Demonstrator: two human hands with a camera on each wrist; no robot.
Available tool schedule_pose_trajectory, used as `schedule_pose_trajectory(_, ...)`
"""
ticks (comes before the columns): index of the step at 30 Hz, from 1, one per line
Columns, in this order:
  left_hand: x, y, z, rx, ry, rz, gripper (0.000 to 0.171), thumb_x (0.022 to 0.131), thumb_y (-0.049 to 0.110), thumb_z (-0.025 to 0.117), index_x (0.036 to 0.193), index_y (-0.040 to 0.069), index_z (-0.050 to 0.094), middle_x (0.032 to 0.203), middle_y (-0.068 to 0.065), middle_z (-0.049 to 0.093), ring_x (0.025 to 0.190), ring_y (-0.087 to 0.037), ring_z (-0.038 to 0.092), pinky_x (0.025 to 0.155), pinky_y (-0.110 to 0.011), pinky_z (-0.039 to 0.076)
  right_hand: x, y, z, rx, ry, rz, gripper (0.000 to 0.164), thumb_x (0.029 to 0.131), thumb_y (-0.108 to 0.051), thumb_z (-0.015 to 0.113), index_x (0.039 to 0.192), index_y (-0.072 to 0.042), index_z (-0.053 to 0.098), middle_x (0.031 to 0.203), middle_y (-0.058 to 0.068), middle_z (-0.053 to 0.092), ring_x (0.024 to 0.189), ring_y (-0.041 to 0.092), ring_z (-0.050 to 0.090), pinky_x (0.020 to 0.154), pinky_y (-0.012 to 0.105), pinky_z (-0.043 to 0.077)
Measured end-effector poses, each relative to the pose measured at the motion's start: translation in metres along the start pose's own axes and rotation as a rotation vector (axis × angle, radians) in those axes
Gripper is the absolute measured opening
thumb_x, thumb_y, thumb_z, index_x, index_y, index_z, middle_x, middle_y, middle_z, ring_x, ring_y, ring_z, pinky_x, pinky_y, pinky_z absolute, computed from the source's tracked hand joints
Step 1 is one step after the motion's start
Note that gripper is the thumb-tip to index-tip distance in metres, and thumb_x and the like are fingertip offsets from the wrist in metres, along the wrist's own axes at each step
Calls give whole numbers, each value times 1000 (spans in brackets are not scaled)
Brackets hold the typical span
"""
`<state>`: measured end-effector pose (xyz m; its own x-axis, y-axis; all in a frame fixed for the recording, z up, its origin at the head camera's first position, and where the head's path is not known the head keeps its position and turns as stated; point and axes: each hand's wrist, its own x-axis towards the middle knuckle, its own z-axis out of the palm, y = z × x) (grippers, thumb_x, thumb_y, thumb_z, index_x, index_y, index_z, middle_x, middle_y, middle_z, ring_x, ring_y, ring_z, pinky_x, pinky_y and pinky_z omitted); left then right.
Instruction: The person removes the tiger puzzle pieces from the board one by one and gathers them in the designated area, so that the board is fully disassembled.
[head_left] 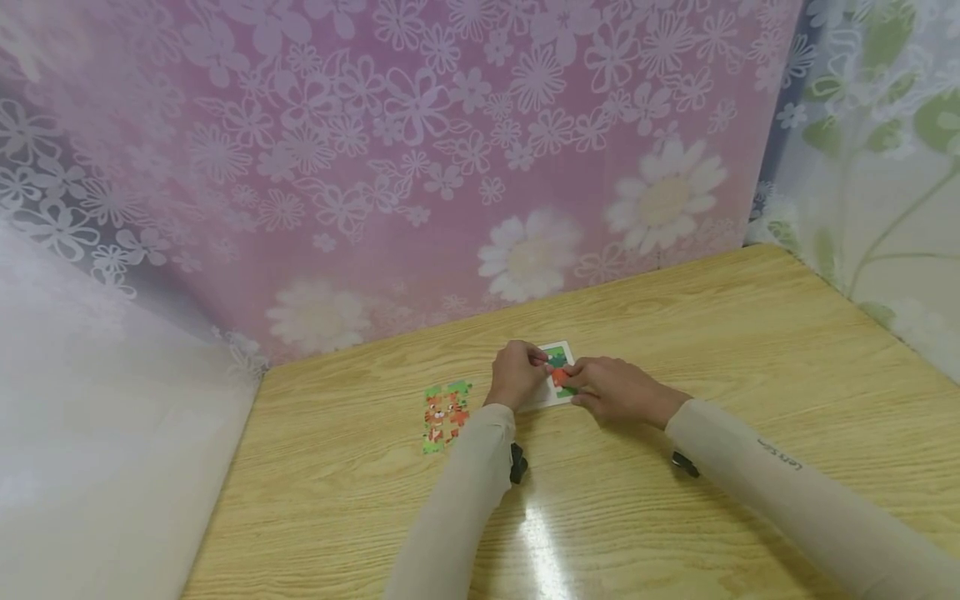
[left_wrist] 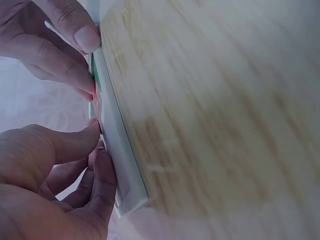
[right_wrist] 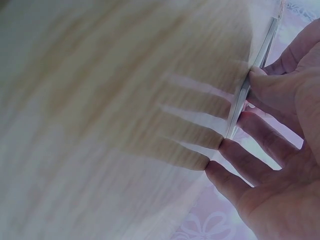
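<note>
A small white-bordered puzzle tray [head_left: 566, 348] with a green picture lies under both hands. An orange puzzle piece [head_left: 558, 377] shows over its middle. My left hand [head_left: 517, 373] comes in from the left, thumb and fingertips pinching the piece's near edge, seen close in the left wrist view. From the other side my right hand [head_left: 618, 390] has its fingertips on the same piece. In the right wrist view several outstretched fingers [right_wrist: 250, 160] of that hand rest at the table and the tray edge. The hands hide much of the tray and piece.
Left of the tray lies a group of joined puzzle pieces [head_left: 435, 414] with an orange animal picture and green edges. All this is on a wood-grain table [head_left: 337, 483]. Behind it hangs a pink flowered curtain [head_left: 420, 233], with pale ones at both sides.
</note>
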<state>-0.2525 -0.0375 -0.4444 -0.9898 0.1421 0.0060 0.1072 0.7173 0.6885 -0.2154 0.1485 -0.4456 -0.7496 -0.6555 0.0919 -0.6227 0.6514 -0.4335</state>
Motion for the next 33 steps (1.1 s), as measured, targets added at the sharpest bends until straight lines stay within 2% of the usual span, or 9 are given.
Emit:
schedule_pose_trajectory(11, 2, 0, 3, 29, 23, -9, 7, 89, 12, 80, 94, 7, 79, 85, 0, 73, 78, -13, 67, 81, -34, 55, 0, 0, 0, -7, 2, 8, 30, 95, -8, 71, 123, 3, 71, 130, 23, 64, 113, 40, 64, 92, 53, 53)
schedule_pose_trajectory(19, 0, 2, 5, -16, 63, -42, 7, 90, 16, 80, 90, 9, 77, 80, 3, 70, 72, -11, 63, 73, -32, 54, 0, -2, 0, -2, -8, 25, 31, 96, -9, 71, 124, 2, 70, 127, 22, 65, 110, 37, 66, 90, 51, 55)
schedule_pose_trajectory(26, -2, 6, 5, -32, 83, -48, 8, 92, 16, 77, 90, 8, 76, 79, 2, 68, 74, -14, 62, 75, -35, 53, 1, -1, 1, -4, -12, 17, 30, 95, -9, 72, 123, 3, 71, 124, 21, 66, 106, 35, 68, 86, 47, 57)
schedule_pose_trajectory(33, -2, 9, 6, -39, 87, -48, 8, 93, 14, 76, 89, 9, 78, 82, 1, 70, 79, -17, 65, 79, -38, 55, 1, 0, 1, -8, -6, 7, 31, 95, -9, 72, 123, 3, 71, 125, 21, 66, 106, 36, 67, 87, 48, 57)
